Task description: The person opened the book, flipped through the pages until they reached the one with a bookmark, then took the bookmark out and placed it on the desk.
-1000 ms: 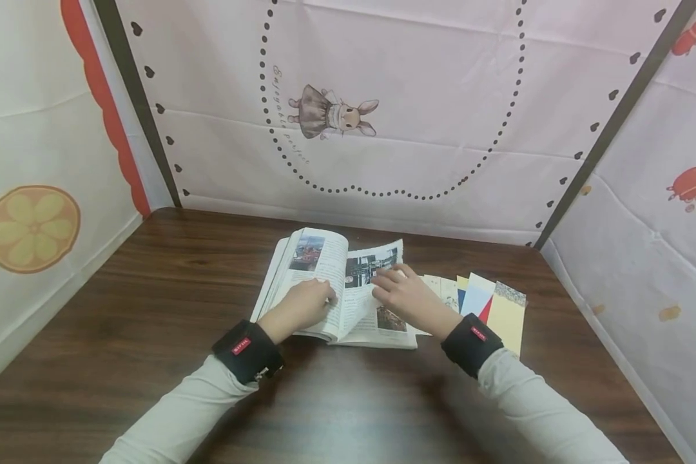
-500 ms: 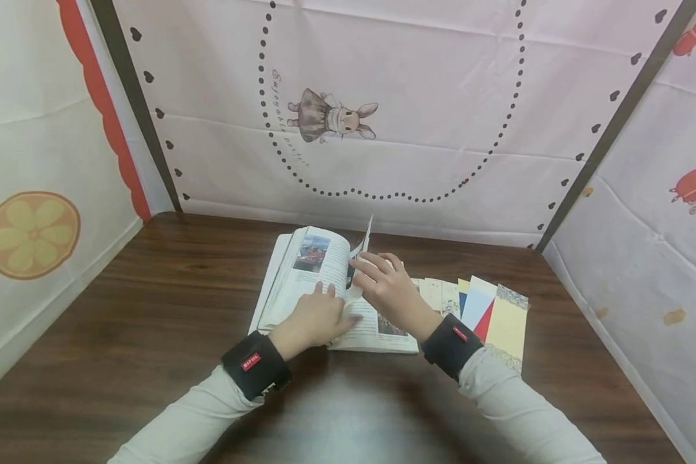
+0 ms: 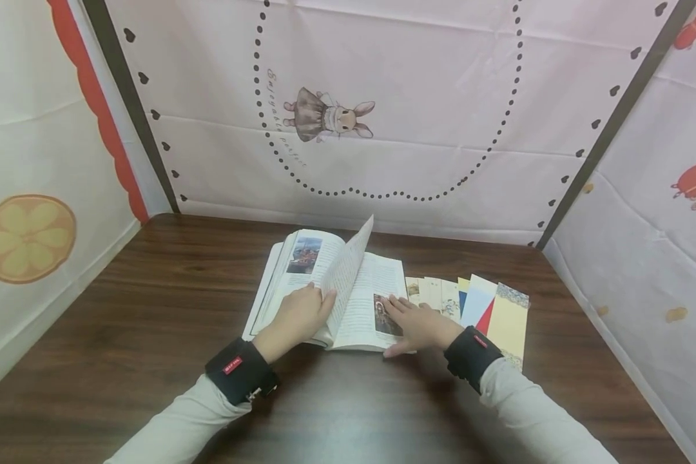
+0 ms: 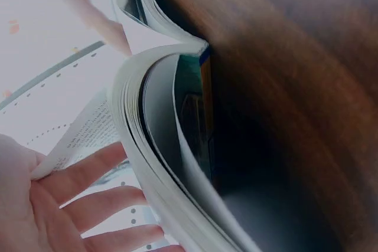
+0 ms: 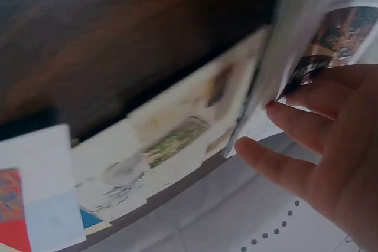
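Note:
A thick book (image 3: 377,274) lies spread on the table, with small photos and printed text on both sides. My left hand (image 3: 298,312) rests on its left-hand pages, fingers extended. A single page (image 3: 349,264) stands tilted up beside that thumb. In the left wrist view the fingers (image 4: 103,205) reach straight to the curved page block, and the raised page's lower corner meets the hand. My right hand (image 3: 420,325) rests with spread fingers at the lower right of the right-hand page, partly over a photo (image 3: 385,316).
Right of the book several paper cards are fanned out: cream ones (image 3: 434,293), a pale blue one with red (image 3: 477,303) and a yellow one with a patterned border (image 3: 510,316). Printed cloth walls (image 3: 429,154) enclose the dark wooden table (image 3: 168,290) at the back and sides.
The page that my right hand was lifting now stands tilted by my left thumb, showing its text side. My right hand has moved right and down onto the right-hand page.

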The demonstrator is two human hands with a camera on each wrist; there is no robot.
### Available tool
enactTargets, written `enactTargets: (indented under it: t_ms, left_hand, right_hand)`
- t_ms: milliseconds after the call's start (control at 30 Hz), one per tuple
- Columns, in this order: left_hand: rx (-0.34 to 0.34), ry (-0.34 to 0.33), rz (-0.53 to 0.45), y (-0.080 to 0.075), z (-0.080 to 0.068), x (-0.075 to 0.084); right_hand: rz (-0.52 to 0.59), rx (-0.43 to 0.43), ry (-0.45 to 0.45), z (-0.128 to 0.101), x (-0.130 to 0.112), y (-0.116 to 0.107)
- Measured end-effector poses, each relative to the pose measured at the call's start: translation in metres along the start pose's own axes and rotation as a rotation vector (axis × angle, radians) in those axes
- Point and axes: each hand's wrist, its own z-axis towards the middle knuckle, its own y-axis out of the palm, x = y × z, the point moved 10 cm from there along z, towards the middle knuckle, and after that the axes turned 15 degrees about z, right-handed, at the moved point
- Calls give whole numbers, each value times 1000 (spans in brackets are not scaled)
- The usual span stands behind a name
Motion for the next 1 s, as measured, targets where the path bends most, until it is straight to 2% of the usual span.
enactTargets:
  t_ms: [133,233,300,400,533,600,633,700,767,833,867,900,1000]
  left_hand:
    - [26,-79,-152,-4,-2,-13]
    - [104,-147,-278,-10,-4,-28]
    - [157,-175,-321,-15,-5,-37]
    - [194,-188,-299,-18,-7,-47]
    - [206,-170,-77,-18,-10,-52]
    - [194,-128,54,-15,-11,-48]
    - [181,-84,121,-12,-11,-43]
    - [148,70,201,-7,-11,-26]
    - [87,258,208,1,-14,-6]
    - [-13,401,168,9,-19,10]
    - [-70,440,135,13,-21,15]
    - [-123,451,106,17,-22,17]
    - [-208,425,62,21,-20,18]
  right_hand:
    - [-33,18,9,2,6,5]
    - [-65,41,-1,3,5,4]
    - [-75,43,-3,3,5,4]
    - [-72,38,-9,4,6,4]
    - [-42,26,-15,5,9,4]
    - [-28,24,-16,6,10,4]
    - [-15,23,-16,6,10,4]
    - [1,22,-21,5,8,3]
    - [20,18,-21,5,6,4]
    - [35,19,-22,5,4,5]
    - [36,20,-21,5,3,6]
    - [34,22,-16,6,3,6]
    - [16,32,-10,7,3,5]
